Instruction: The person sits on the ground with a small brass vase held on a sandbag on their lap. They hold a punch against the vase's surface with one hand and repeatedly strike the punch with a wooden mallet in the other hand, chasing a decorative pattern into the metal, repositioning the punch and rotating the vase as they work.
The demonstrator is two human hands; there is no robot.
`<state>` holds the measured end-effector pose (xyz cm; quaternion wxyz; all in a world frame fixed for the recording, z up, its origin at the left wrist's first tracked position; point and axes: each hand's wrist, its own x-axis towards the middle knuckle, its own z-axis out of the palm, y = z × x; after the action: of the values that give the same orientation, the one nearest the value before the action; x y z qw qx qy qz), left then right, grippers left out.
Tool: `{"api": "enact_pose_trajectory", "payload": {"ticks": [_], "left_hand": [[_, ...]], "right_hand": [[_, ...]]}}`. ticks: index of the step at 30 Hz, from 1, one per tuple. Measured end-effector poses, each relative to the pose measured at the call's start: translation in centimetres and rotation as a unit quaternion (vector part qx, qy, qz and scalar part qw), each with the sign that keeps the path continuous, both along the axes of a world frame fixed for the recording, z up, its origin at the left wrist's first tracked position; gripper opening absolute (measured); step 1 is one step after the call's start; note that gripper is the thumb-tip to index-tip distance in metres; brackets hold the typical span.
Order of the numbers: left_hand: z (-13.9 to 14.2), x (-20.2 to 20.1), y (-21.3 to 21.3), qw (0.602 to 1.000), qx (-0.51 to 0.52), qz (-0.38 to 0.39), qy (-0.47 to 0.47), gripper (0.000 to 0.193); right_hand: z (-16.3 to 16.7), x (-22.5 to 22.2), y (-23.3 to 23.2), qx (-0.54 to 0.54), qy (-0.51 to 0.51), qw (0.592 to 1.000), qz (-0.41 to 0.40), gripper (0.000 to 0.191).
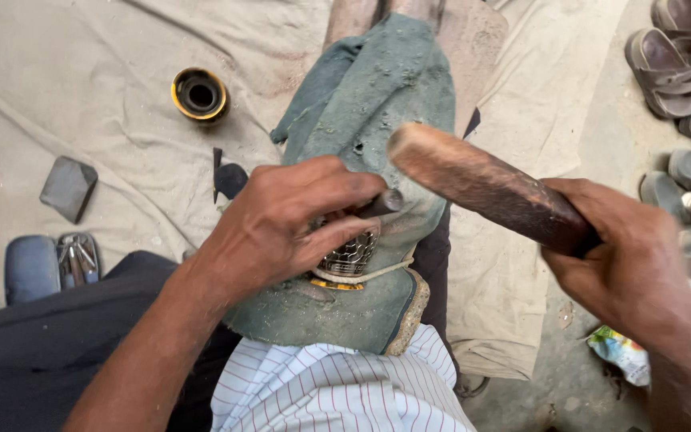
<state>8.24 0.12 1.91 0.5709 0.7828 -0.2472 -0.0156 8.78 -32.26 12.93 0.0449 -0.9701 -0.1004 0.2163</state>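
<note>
On your lap: green cloth pad (369,104) draped over your knee, with a shoe piece (353,260) lying near its close edge.
Left hand: your left hand (293,220) presses down on the shoe piece, fingers curled, thumb and forefinger pinching a short dark punch (385,202) upright over it.
Right hand: your right hand (625,256) is wrapped tight around a wooden mallet (481,186), its blunt end raised just above the punch, not touching.
Progress: by the look of it, you're mid-strike; the punch is set, the blow not landed. Whether marks are already made is hidden under your fingers.
Ground sheet: round tin (200,94) toward the far left edge, dark block (68,188) at the left edge, pouch of tools (77,260) beside your leg.
Right edge: sandals (677,68) on bare floor.
</note>
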Motion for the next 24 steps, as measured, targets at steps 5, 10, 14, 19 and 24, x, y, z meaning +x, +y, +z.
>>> {"api": "enact_pose_trajectory", "payload": {"ticks": [5, 10, 14, 19, 24], "left_hand": [[1.6, -0.2, -1.8, 0.998, -0.035, 0.032, 0.040, 0.036], [2.1, 1.1, -4.5, 0.984, 0.111, -0.003, 0.141, 0.029], [2.7, 1.3, -5.6, 0.981, 0.158, -0.003, 0.112, 0.032], [2.9, 1.3, -6.4, 0.976, 0.156, 0.002, 0.152, 0.033], [2.9, 0.9, -6.7, 0.980, 0.178, -0.002, 0.094, 0.033]], "right_hand": [[-4.2, -2.3, -1.3, 0.250, -0.046, 0.957, -0.142, 0.037], [-6.0, -2.7, -4.0, 0.257, -0.046, 0.955, -0.142, 0.037], [-5.8, -2.3, -5.0, 0.218, -0.047, 0.965, -0.134, 0.032], [-5.9, -1.8, -6.1, 0.202, -0.033, 0.969, -0.141, 0.039], [-5.8, -1.6, -6.8, 0.016, -0.010, 0.997, -0.073, 0.044]]}}
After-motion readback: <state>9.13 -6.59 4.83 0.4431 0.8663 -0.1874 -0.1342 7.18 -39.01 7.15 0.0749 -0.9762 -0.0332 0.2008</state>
